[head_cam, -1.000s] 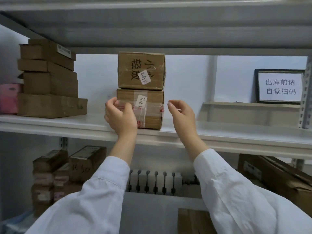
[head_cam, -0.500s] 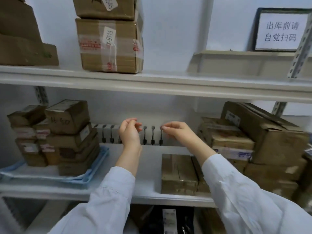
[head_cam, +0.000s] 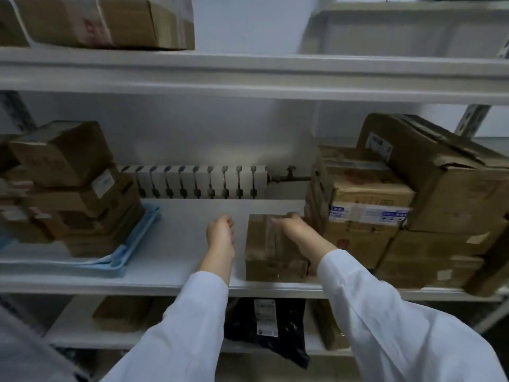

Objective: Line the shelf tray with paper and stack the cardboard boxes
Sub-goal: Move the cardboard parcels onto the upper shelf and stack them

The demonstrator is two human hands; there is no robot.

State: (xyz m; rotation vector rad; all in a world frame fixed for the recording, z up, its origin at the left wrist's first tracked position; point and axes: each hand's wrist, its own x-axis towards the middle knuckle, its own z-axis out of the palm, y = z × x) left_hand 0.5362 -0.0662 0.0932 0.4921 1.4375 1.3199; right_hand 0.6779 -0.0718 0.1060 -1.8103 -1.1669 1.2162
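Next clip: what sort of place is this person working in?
Most likely a stockroom or warehouse storage area: tiered white metal shelving, stacks of taped, labelled cardboard boxes on it, and a blue tray under one stack.

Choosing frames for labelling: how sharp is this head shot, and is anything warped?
Head view: motion blur smears the left hand, the right hand and the small box under it; the wide lens bows the shelf edge; soft light, no glare.

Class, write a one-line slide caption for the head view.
Right hand on a cardboard box on the middle shelf; left hand, fingers curled, empty beside it.
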